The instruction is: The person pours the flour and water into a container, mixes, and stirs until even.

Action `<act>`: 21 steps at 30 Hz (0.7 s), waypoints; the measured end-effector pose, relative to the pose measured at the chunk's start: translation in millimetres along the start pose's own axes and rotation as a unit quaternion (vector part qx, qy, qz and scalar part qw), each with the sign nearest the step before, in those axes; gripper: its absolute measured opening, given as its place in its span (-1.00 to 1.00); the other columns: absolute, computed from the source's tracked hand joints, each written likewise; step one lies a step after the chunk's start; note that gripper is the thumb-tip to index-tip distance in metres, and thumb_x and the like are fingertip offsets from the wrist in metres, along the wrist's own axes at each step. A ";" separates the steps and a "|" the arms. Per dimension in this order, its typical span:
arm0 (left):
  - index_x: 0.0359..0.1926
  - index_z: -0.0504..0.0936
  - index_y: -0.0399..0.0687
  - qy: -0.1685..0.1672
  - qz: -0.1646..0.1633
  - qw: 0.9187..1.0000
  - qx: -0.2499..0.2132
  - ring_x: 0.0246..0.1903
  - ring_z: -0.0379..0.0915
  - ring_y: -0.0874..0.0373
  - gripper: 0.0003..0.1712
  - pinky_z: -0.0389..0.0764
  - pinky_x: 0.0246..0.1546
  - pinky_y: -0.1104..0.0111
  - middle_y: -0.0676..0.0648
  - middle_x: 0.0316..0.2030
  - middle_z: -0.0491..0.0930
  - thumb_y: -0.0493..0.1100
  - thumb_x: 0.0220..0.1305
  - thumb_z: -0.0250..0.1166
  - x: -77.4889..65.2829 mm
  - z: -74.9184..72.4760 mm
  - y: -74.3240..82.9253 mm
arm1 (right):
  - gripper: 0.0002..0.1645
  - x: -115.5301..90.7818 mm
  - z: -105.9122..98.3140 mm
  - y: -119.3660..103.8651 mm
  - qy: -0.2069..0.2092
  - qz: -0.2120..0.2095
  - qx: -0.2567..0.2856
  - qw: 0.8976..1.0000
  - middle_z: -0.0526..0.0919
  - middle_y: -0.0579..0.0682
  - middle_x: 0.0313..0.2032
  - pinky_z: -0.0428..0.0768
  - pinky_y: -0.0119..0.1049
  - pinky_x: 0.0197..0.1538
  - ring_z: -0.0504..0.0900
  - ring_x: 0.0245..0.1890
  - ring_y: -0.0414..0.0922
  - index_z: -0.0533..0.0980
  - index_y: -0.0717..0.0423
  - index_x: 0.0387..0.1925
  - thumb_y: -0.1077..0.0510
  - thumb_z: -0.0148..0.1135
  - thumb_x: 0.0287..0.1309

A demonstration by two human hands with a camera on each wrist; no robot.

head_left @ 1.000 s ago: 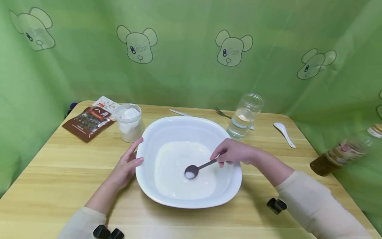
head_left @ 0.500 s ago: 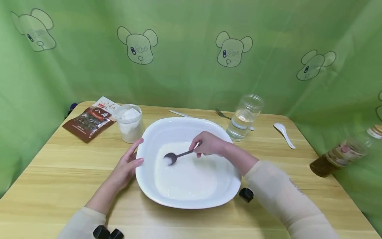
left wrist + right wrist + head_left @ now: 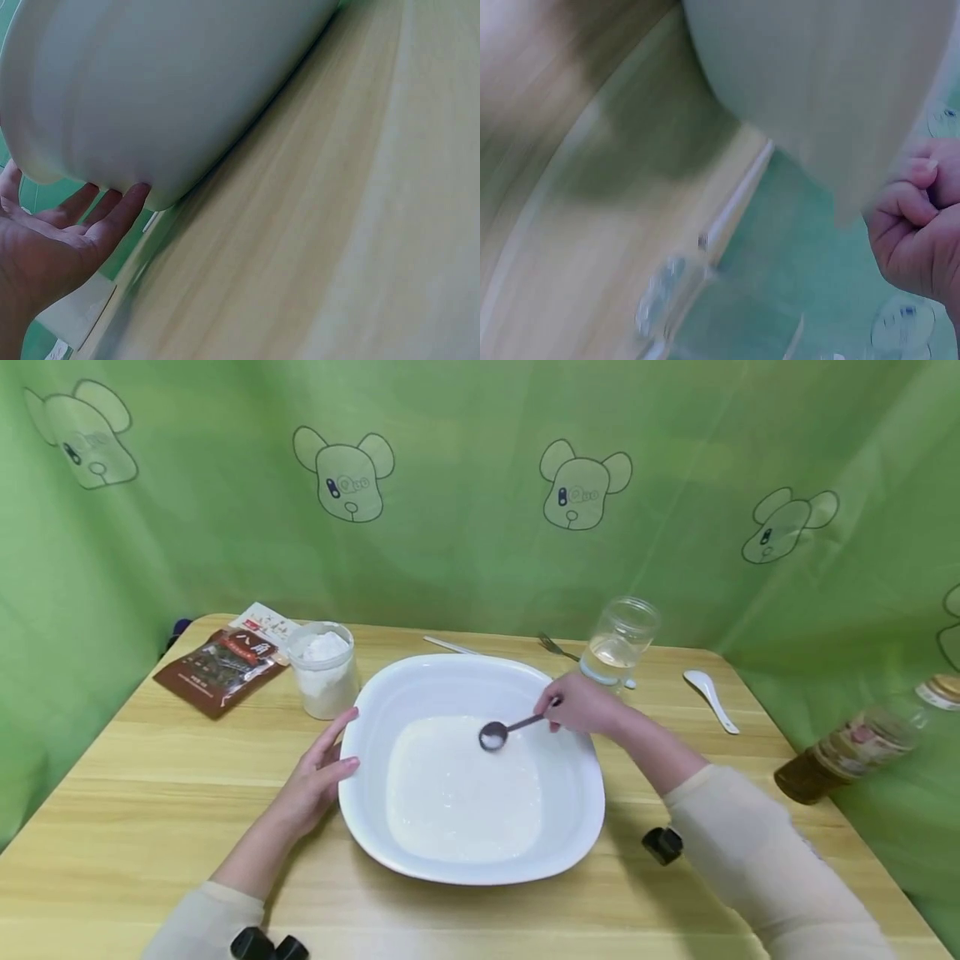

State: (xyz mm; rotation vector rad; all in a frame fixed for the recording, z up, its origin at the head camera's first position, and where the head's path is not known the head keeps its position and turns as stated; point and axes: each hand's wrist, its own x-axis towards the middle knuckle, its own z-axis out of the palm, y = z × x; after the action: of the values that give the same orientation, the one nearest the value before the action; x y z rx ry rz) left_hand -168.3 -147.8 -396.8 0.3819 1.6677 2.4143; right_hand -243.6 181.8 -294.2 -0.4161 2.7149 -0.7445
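Observation:
A white oval basin (image 3: pixel 472 875) stands on the wooden table, with a glossy, milky-white layer over its floor. Against its left side rests my left hand (image 3: pixel 309 787), fingers fairly straight and fingertips at the rim. The left wrist view shows several of those fingers touching the outer wall from below. My right hand (image 3: pixel 585 702) pinches the handle of a small dark brown spoon (image 3: pixel 492 737) above the basin's right part. Some white stuff lies in the spoon's bowl. In the right wrist view, the basin wall (image 3: pixel 817 82) hides the spoon, while curled fingers (image 3: pixel 900 202) show at the edge.
Left of the basin stands a tub of white powder (image 3: pixel 325 677), beside a brown spice packet (image 3: pixel 221 668). A glass jar of clear liquid (image 3: pixel 621 639) and a fork (image 3: pixel 555 646) are behind it. Rightward lie a white spoon (image 3: pixel 711 700) and a tilted-looking bottle (image 3: pixel 847 752).
My right hand swung the spoon left across the basin, then back right and slightly away from me. My left hand has stayed at the basin's left rim.

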 end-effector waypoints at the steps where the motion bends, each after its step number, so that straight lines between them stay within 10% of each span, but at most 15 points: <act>1: 0.30 -0.03 -0.04 0.000 -0.001 1.000 0.000 -0.10 0.35 0.09 -0.21 0.48 -0.17 0.26 -0.38 0.16 0.00 -0.36 0.02 0.04 -0.2 -0.2 -0.2 | -0.81 6.0 4.8 -3.8 0.009 0.002 0.003 1.000 0.55 -0.03 -0.67 0.33 -0.44 -0.67 0.39 -0.69 -0.15 0.56 0.24 -0.39 0.37 0.05 -0.06; 5: 0.30 -0.03 -0.03 0.001 -0.002 1.000 0.000 -0.10 0.34 0.08 -0.22 0.48 -0.17 0.26 -0.37 0.15 0.00 -0.36 0.03 0.03 -0.9 -0.7 -0.7 | -0.82 23.9 32.9 -26.5 0.014 -0.016 0.036 0.999 0.56 -0.04 -0.67 0.36 -0.46 -0.67 0.46 -0.67 -0.12 0.58 0.22 -0.38 0.37 0.09 -0.06; 11: 0.30 -0.05 -0.05 -0.003 0.004 1.000 0.000 -0.09 0.33 0.10 -0.22 0.47 -0.15 0.27 -0.38 0.16 -0.02 -0.37 0.03 0.02 -0.8 -1.4 -1.0 | -0.81 2.0 57.2 -50.3 -0.093 -0.059 0.082 0.991 0.53 0.00 -0.71 0.24 -0.50 -0.70 0.33 -0.74 -0.22 0.59 0.18 -0.43 0.41 0.09 -0.07; 16: 0.30 -0.05 -0.05 -0.002 0.000 1.000 0.002 -0.10 0.34 0.08 -0.21 0.48 -0.17 0.25 -0.39 0.15 0.00 -0.36 0.03 0.03 -0.4 -1.0 0.4 | -0.82 -32.4 32.3 -31.5 -0.155 -0.114 0.025 0.981 0.52 -0.06 -0.72 0.32 -0.48 -0.66 0.42 -0.71 -0.15 0.59 0.14 -0.48 0.39 0.08 -0.07; 21: 0.30 -0.05 -0.06 -0.003 0.001 1.000 -0.005 -0.11 0.35 0.08 -0.21 0.49 -0.18 0.25 -0.39 0.14 0.00 -0.37 0.03 0.02 -0.2 -0.4 -0.6 | -0.79 -38.5 -0.3 -8.8 -0.099 -0.073 -0.032 0.992 0.49 -0.06 -0.74 0.34 -0.43 -0.65 0.41 -0.69 -0.14 0.58 0.18 -0.51 0.42 0.05 -0.11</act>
State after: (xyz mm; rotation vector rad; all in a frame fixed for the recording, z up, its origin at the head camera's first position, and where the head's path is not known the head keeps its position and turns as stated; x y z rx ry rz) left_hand -168.3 -148.0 -397.5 0.3883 1.6544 2.4194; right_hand -206.8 188.1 -281.4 -0.6728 2.5467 -0.6167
